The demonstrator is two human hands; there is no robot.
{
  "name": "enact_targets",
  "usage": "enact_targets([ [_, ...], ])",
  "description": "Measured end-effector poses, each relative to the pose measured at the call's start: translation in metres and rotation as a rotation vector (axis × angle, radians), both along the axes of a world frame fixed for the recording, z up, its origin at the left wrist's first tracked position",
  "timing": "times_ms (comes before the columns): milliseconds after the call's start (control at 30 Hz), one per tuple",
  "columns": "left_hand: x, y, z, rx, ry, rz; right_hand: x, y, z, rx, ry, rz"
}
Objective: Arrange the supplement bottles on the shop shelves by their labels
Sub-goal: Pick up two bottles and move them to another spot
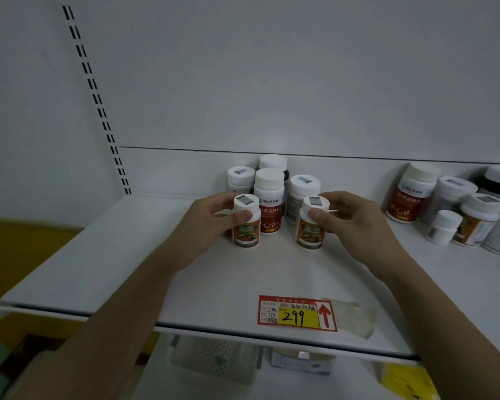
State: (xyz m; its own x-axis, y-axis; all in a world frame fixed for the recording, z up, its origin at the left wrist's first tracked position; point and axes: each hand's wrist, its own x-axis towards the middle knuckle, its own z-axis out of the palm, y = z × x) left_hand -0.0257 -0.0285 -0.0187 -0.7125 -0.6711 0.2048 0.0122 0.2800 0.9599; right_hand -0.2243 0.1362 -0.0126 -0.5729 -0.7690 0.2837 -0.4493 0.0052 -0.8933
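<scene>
1. The left hand (211, 217) grips a small orange-label bottle (246, 223) just under its white cap, thumb in front and fingers curled behind. The bottle stands upright on the white shelf (98, 255), at the near left of the centre cluster.
2. The right hand (350, 217) pinches a matching orange-label bottle (312, 226) the same way, thumb on the cap's lower edge. It stands upright at the near right of the cluster.
3. Between and just behind them stands a taller red-label bottle (269, 203), with three white-capped bottles (303, 192) farther back against the wall.
4. Risk: both grips sit high on the caps, so a sideways pull could tip a bottle instead of sliding it.
5. Risk: the knuckles are close to the back bottles; reaching or swinging inward could knock the red-label one over and send others down with it.
6. Risk: a separate group (451, 209) at the far right holds what looks like a similar orange label, so matching pairs may end up split if that group is overlooked.
7. A red and yellow price tag (296, 313) lies at the shelf's near edge.
</scene>
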Motion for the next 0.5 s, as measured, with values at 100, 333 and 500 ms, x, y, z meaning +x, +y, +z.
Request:
enact_targets([
  [100,-0.001,0.003,0.001,0.014,0.012,-0.001,0.0,-0.001,0.0,-0.004,-0.002,-0.006],
  [333,0.012,0.016,0.045,0.155,0.085,-0.075,0.018,0.017,0.037,-0.072,-0.201,0.084],
  [500,0.029,0.027,0.087,0.153,0.091,-0.196,0.046,0.035,0.078,-0.111,-0.166,0.067],
])
